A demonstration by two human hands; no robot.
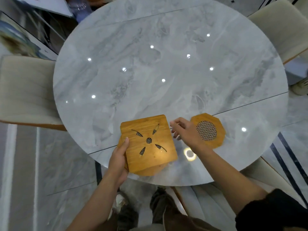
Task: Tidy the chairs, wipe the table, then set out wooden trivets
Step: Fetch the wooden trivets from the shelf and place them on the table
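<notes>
Trivets [164, 140] are stacked in your left hand [119, 161], thumb on top, at the near edge of the table [166, 64]. Your right hand [185, 132], fingers loose, holds nothing beside the flat eight-sided trivet [206, 130].

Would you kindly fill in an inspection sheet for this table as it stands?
Surface: round marble table, glossy, ceiling lights reflected.
Job's things: stack of trivets, square one on top, at the near edge; octagonal trivet flat on the table, right of it.
Clutter: nothing seen.
Hands: left hand grips the stack; right hand between stack and octagonal trivet, holds nothing.
Cables: nothing seen.
Surroundings: pale chairs round the table, tiled floor.
</notes>
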